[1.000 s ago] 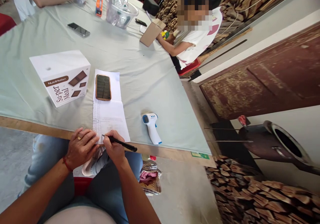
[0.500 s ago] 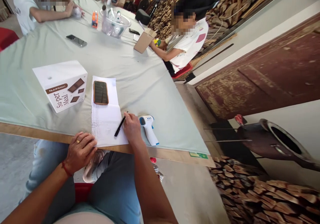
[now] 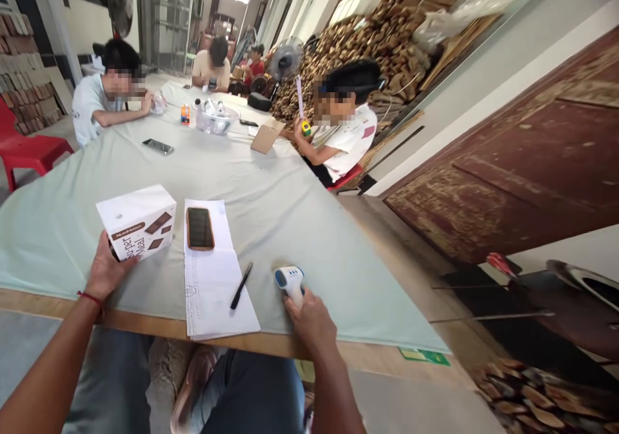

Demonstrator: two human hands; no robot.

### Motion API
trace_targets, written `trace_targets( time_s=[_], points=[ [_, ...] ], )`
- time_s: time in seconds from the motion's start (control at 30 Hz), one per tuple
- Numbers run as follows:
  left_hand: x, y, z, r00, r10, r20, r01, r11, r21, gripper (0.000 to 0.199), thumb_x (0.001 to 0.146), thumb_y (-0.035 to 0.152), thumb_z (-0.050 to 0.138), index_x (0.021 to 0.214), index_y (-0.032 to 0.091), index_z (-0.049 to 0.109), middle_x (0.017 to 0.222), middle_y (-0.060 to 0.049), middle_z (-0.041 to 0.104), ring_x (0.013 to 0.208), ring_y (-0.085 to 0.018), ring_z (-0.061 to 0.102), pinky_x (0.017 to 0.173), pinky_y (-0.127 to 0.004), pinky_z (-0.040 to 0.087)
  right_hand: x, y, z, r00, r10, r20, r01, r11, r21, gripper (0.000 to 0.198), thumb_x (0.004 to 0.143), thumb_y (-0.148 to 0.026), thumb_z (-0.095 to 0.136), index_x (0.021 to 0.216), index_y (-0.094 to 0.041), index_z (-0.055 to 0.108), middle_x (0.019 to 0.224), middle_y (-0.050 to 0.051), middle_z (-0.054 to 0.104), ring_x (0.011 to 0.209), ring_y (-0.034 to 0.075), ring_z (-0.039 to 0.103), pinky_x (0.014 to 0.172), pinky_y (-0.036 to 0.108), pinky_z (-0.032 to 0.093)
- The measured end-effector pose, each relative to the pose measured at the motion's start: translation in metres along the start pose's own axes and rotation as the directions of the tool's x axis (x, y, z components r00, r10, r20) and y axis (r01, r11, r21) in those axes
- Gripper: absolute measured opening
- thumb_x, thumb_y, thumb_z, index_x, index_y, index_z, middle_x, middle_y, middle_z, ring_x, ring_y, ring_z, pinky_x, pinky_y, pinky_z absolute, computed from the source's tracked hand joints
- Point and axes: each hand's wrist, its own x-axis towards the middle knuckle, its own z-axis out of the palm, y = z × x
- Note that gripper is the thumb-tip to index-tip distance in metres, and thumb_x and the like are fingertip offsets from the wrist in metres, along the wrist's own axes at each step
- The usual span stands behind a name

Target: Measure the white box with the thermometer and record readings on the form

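My left hand [image 3: 109, 269] is closed on the near lower corner of a white box [image 3: 157, 218] printed "NutriMotion"; some of its fingers are hidden by the box. Around the handle of a white and blue infrared thermometer [image 3: 291, 279], my right hand [image 3: 314, 321] is wrapped, its grip partly out of sight. Between the hands lie white paper sheets [image 3: 213, 298] with handwriting along the left side. On them rest a black pen [image 3: 240, 286] and, farther up, a phone in an orange-brown case [image 3: 200, 229], screen up.
Across the table [image 3: 217, 169], a person on the right [image 3: 345, 131] holds a yellow tape measure [image 3: 305, 129] beside a cardboard box [image 3: 265, 137]. A clear basin of bottles [image 3: 217, 121], an orange object [image 3: 185, 114] and another phone [image 3: 158, 146] stand farther off. Two people sit at the far left.
My right hand has left the pen on the paper and taken hold of the thermometer. My left hand has moved from the table edge to the white box. The view has tilted up.
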Motion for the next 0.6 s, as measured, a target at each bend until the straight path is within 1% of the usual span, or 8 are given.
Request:
trace_targets(
  time_s=[0.1,0.17,0.2,0.27,0.33,0.4,0.43,0.6],
  points=[
    [-0.003,0.004,0.006,0.995,-0.085,-0.051,0.084,0.996,-0.034,0.088,0.057,0.060,0.077,0.128,0.017,0.050,0.121,-0.014,0.065,0.110,-0.031,0.063,0.095,-0.046,0.052,-0.008,-0.021,0.002,0.996,0.041,-0.076,-0.008,0.921,0.389,0.050,0.081,-0.045,0.053,0.118,-0.012,0.062,0.110,0.018,0.066,0.101,0.033,0.062,0.083,0.041,0.048],
    [-0.009,0.004,0.007,0.991,-0.114,-0.065,0.109,0.992,-0.068,0.089,0.061,0.067,0.072,0.130,0.015,0.050,0.122,-0.015,0.066,0.112,-0.032,0.063,0.096,-0.046,0.051,-0.027,-0.047,0.004,0.992,0.023,-0.121,0.069,0.712,0.699,0.058,0.073,-0.054,0.060,0.116,-0.015,0.063,0.114,0.015,0.067,0.103,0.031,0.061,0.083,0.038,0.049],
    [-0.011,0.004,0.006,0.992,-0.120,-0.038,0.116,0.990,-0.081,0.090,0.062,0.070,0.068,0.130,0.014,0.051,0.122,-0.016,0.066,0.113,-0.033,0.062,0.097,-0.046,0.051,-0.040,-0.062,0.005,0.996,-0.004,-0.094,0.078,0.589,0.805,0.059,0.068,-0.058,0.063,0.111,-0.016,0.064,0.107,0.013,0.069,0.097,0.029,0.062,0.079,0.036,0.050],
    [-0.014,0.003,0.003,0.992,-0.111,0.054,0.115,0.990,-0.078,0.090,0.065,0.076,0.062,0.128,0.013,0.054,0.121,-0.017,0.067,0.113,-0.034,0.063,0.097,-0.046,0.051,-0.069,-0.096,0.009,0.983,-0.167,0.078,-0.008,0.385,0.923,0.046,0.068,-0.056,0.065,0.093,-0.018,0.067,0.082,0.006,0.068,0.077,0.023,0.059,0.067,0.031,0.048],
    [-0.015,0.004,0.000,0.988,-0.076,0.137,0.084,0.995,-0.057,0.090,0.067,0.079,0.059,0.127,0.012,0.057,0.120,-0.016,0.068,0.111,-0.034,0.063,0.096,-0.046,0.052,-0.096,-0.129,0.013,0.909,-0.339,0.244,-0.156,0.268,0.951,0.034,0.069,-0.051,0.065,0.075,-0.018,0.061,0.063,0.000,0.056,0.061,0.016,0.047,0.056,0.026,0.039],
    [-0.016,0.005,-0.001,0.986,-0.044,0.164,0.053,0.997,-0.054,0.089,0.069,0.079,0.058,0.127,0.012,0.057,0.120,-0.016,0.069,0.111,-0.034,0.064,0.095,-0.045,0.052,-0.115,-0.157,0.018,0.844,-0.434,0.314,-0.249,0.201,0.947,0.031,0.071,-0.049,0.063,0.069,-0.019,0.054,0.060,-0.003,0.047,0.057,0.012,0.039,0.054,0.025,0.034],
    [-0.016,0.006,-0.001,0.986,-0.034,0.164,0.045,0.997,-0.060,0.089,0.070,0.079,0.058,0.128,0.012,0.057,0.121,-0.016,0.068,0.111,-0.034,0.064,0.095,-0.044,0.052,-0.121,-0.168,0.020,0.834,-0.451,0.318,-0.265,0.177,0.948,0.030,0.071,-0.048,0.061,0.068,-0.019,0.052,0.060,-0.003,0.046,0.058,0.012,0.037,0.056,0.025,0.033],
    [-0.016,0.004,0.002,0.985,-0.043,0.168,0.058,0.995,-0.087,0.093,0.069,0.077,0.061,0.132,0.010,0.054,0.121,-0.017,0.068,0.108,-0.033,0.065,0.094,-0.044,0.053,-0.125,-0.198,0.030,0.834,-0.481,0.269,-0.219,0.159,0.963,0.030,0.074,-0.048,0.057,0.067,-0.020,0.047,0.062,-0.003,0.043,0.061,0.012,0.036,0.060,0.026,0.032]
  ],
)
